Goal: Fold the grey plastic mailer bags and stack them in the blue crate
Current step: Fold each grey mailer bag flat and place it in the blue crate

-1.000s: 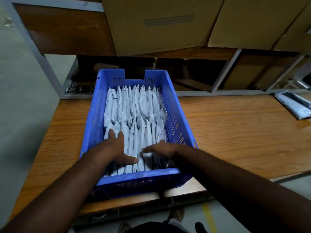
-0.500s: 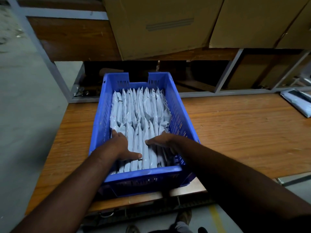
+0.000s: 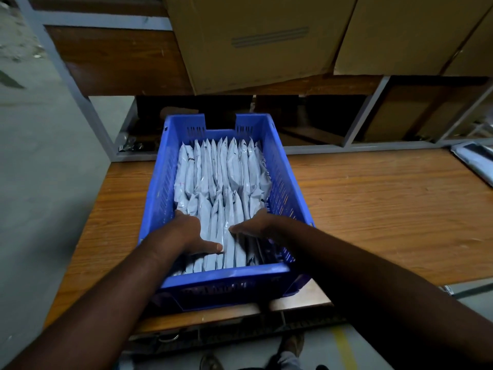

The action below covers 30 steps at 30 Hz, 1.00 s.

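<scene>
While both hands lie flat with fingers straight on the near row of folded mailer bags (image 3: 221,209), left hand (image 3: 186,233) and right hand (image 3: 256,225) bracket it; bags stand on edge, long axes running away along the blue crate (image 3: 226,281) on the counter (image 3: 373,209).

Your crate (image 3: 280,180) sits on the table (image 3: 373,209) before you, towards its left end; in it the folded mailer bags (image 3: 221,182) stand on edge in two rows, one behind the other; your left hand (image 3: 186,233) and right hand (image 3: 258,225) lie flat on the near row; more bags (image 3: 474,161) lie far right; cardboard boxes (image 3: 253,41) sit on the shelf behind.
</scene>
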Available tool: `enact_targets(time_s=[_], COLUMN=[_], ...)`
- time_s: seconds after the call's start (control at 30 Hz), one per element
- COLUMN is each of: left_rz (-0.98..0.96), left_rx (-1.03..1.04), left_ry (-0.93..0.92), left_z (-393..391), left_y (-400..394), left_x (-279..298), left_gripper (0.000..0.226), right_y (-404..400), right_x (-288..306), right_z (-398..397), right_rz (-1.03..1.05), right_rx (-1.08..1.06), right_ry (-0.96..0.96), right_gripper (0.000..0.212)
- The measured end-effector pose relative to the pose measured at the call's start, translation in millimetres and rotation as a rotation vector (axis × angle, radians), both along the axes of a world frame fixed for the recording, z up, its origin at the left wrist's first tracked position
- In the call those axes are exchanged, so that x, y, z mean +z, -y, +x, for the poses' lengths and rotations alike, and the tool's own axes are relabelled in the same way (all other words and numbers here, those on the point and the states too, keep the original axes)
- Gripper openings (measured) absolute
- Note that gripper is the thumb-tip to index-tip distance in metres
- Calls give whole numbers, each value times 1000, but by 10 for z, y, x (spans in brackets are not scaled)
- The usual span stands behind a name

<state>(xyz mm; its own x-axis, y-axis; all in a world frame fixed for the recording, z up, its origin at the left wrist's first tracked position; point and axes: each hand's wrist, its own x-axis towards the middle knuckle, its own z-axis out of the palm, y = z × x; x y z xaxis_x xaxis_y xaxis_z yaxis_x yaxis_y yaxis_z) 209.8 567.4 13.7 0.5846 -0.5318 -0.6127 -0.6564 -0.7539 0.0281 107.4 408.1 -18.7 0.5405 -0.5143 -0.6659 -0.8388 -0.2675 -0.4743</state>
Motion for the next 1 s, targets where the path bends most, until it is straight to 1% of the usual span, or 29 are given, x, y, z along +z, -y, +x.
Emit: enact_targets(time_s=[0.03, 0.07, 0.1, 0.13, 0.17, 0.2, 0.23, 0.27, 0.3, 0.33, 0.4, 0.47, 0.53, 0.6, 0.7, 0.77, 0.83, 0.87, 0.9, 1.0], left_rz=[-31, -46, -74, -142, -230, -312, -365, -385, -359, -310, -238, -222, -180, -142, -201, -290, -404, -459, -533, -835], left_rx=[3, -14, -47, -101, -203, -313, -460, -616, -762, -921, -1095, -1171, -1188, -1164, -1082, -1000, -935, -887, -802, -507], left_ry=[33, 109, 198, 266, 302, 274, 245, 225, 223, 257, 303, 351, 421, 455, 389, 318, 266, 244, 204, 123], left_z=[-8, -21, -47, -73, -76, -79, -58, -37, -17, 7, 72, 150, 239, 284, 243, 214, 182, 161, 136, 24], left_y=[-22, -37, -27, 20, 101, 210, 346, 498, 660, 821, 1102, 1279, 1338, 1327, 1315, 1291, 1223, 1166, 1103, 946], left_x=[23, 33, 50, 71, 74, 87, 83, 81, 65, 33, -71, -180, -255, -293, -334, -322, -216, -137, -45, 177], left_gripper=[91, 92, 92, 87, 73, 59, 56, 66, 76, 79, 70, 56, 46, 45, 48, 53, 61, 62, 61, 50], right_y=[6, 13, 44, 51, 66, 29, -5, -65, -116, -166, -203, -175, -109, -84, -53, -69, -72, -60, -39, 146], right_x=[70, 150, 179, 240, 247, 294, 313, 355, 338, 330, 296, 281, 256, 262, 280, 355, 456, 514, 582, 785], right_z=[-54, -112, -152, -205, -243, -287, -310, -323, -321, -320, -326, -367, -419, -478, -495, -496, -556, -618, -705, -1023], right_rz=[-38, -76, -110, -125, -112, -100, -114, -134, -148, -167, -182, -158, -86, -43, -40, -145, -308, -379, -411, -444], right_rx=[46, 101, 156, 222, 278, 345, 419, 485, 533, 557, 556, 566, 574, 595, 599, 625, 638, 603, 519, 290], right_ry=[-37, -75, -113, -151, -175, -192, -223, -243, -257, -257, -262, -261, -258, -265, -253, -211, -144, -59, 69, 538], right_gripper=[126, 120, 111, 94, 68, 45, 35, 35, 39, 45, 53, 50, 41, 36, 36, 35, 37, 39, 40, 30])
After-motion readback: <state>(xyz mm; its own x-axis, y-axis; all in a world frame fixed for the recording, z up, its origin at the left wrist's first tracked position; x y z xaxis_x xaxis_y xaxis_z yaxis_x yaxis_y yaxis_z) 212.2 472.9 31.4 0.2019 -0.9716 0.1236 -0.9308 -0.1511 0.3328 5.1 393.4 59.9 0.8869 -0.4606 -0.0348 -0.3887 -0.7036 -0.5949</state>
